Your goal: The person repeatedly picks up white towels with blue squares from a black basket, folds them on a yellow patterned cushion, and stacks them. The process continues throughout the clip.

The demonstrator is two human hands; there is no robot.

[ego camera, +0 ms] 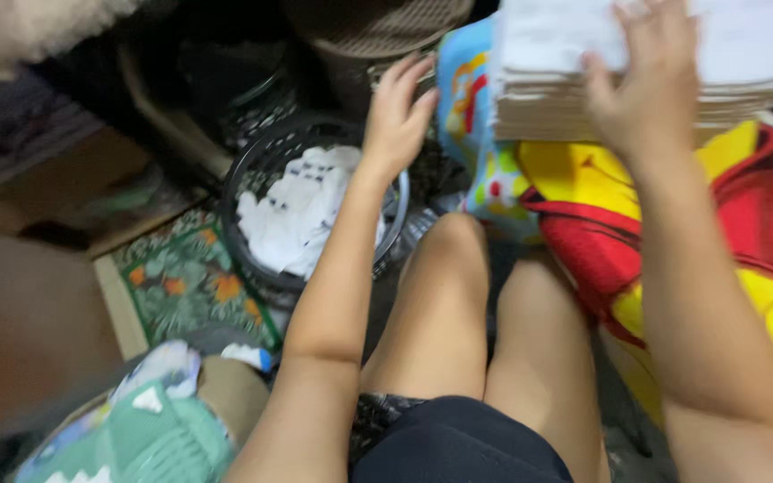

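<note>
A tall stack of folded white cloths [762,54] rests on a bright red, yellow and blue cartoon-print blanket [762,206] at the upper right. My right hand [641,80] lies flat on the front of that stack, fingers spread. My left hand [397,112] hovers open and holds nothing, just left of the stack and above a round black mesh basket [248,170] that holds crumpled white cloths [301,210]. My bare knees fill the lower middle.
A patterned green and orange mat [185,286] lies on the floor by the basket. A green and white cushion [136,429] sits at the bottom left. A brown woven basket [378,31] stands at the top, a cardboard box [29,331] at left.
</note>
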